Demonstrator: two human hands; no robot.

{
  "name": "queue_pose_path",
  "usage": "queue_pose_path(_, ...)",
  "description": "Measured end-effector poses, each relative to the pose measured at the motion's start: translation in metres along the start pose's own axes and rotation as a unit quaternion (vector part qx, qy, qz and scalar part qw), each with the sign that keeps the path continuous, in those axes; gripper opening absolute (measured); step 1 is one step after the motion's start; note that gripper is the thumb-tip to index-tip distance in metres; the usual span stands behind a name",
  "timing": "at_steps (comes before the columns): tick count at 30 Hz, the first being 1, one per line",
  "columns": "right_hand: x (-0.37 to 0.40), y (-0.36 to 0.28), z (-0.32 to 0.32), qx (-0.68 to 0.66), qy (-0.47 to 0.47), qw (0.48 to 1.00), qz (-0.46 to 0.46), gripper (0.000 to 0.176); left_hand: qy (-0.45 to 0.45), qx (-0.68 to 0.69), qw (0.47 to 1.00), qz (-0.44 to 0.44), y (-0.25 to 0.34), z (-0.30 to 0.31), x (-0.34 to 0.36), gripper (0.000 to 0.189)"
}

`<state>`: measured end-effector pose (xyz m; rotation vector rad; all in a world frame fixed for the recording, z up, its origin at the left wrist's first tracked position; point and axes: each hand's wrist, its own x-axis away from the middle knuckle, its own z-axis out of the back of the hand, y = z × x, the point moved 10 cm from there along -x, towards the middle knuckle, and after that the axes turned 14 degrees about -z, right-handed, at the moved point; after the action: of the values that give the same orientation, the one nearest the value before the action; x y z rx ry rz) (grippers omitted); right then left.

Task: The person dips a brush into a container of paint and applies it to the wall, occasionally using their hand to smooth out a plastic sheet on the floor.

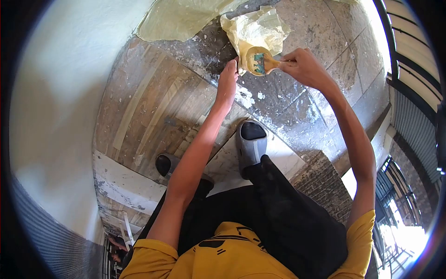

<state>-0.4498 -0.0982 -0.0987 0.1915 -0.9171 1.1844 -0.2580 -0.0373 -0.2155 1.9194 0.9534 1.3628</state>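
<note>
A small round tub (251, 52) with pale yellow paint inside tilts toward me near the top of the head view. My left hand (228, 78) is closed on its left rim. In my right hand (304, 69) is a paintbrush (270, 64), gripped by its yellowish handle. The brush head, with a teal-stained band, lies over the mouth of the tub. Behind the tub spreads a crumpled, cream-coloured sheet (267, 30), paint-smeared where the two meet.
A larger yellowish sheet (176, 21) lies along the wall (60, 88) at left. White flakes and splatter cover the grey floor tiles (278, 95). My grey shoes (248, 149) stand on mixed tiles below. A dark metal railing (395, 56) rises at right.
</note>
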Motion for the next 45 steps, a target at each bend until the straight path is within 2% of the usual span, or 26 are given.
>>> queue_pose_path(8, -0.004, 0.023, -0.01, -0.028, 0.013, 0.999, 0.012, 0.032, -0.004, 0.007, 1.0, 0.0, -0.003, 0.001, -0.004, 0.065)
queue_pose_path(11, -0.002, 0.008, -0.008, -0.026, 0.015, 0.999, 0.033, 0.032, -0.015, 0.003, 1.0, -0.008, -0.005, 0.002, -0.007, 0.062)
queue_pose_path(16, -0.005, -0.008, -0.012, 0.037, 0.014, 0.999, -0.015, 0.029, -0.022, -0.001, 1.0, -0.01, -0.005, 0.001, -0.01, 0.06)
queue_pose_path(19, -0.005, -0.018, -0.012, 0.049, 0.033, 0.998, 0.009, 0.032, -0.018, -0.01, 1.0, -0.008, -0.005, 0.001, -0.01, 0.06)
queue_pose_path(23, -0.002, -0.01, -0.007, 0.054, 0.012, 0.998, 0.001, 0.031, -0.006, -0.019, 1.0, 0.005, -0.005, 0.003, -0.012, 0.062)
queue_pose_path(25, 0.008, 0.0, 0.009, 0.014, 0.047, 0.999, 0.014, 0.03, -0.002, -0.042, 0.999, 0.005, -0.008, 0.008, -0.013, 0.063)
queue_pose_path(26, 0.013, 0.005, 0.01, 0.014, 0.046, 0.999, 0.013, 0.03, 0.003, -0.058, 0.998, -0.02, -0.006, 0.012, -0.015, 0.064)
queue_pose_path(28, 0.027, 0.008, 0.026, 0.019, 0.1, 0.995, 0.013, 0.031, 0.01, -0.066, 0.997, -0.042, -0.002, 0.012, -0.015, 0.065)
queue_pose_path(31, 0.03, 0.012, 0.026, 0.012, 0.071, 0.997, 0.001, 0.03, 0.024, -0.045, 0.998, -0.032, -0.008, 0.013, -0.017, 0.065)
queue_pose_path(34, 0.032, 0.014, 0.028, -0.004, 0.086, 0.996, -0.01, 0.03, 0.031, -0.033, 0.999, -0.024, -0.011, 0.013, -0.018, 0.064)
queue_pose_path(41, 0.009, 0.006, 0.002, 0.012, 0.047, 0.998, -0.038, 0.029, 0.037, -0.029, 0.999, -0.016, -0.008, 0.006, -0.015, 0.062)
queue_pose_path(45, 0.005, -0.015, -0.001, 0.064, 0.103, 0.992, 0.026, 0.027, 0.035, -0.021, 0.999, -0.019, -0.01, 0.006, -0.016, 0.06)
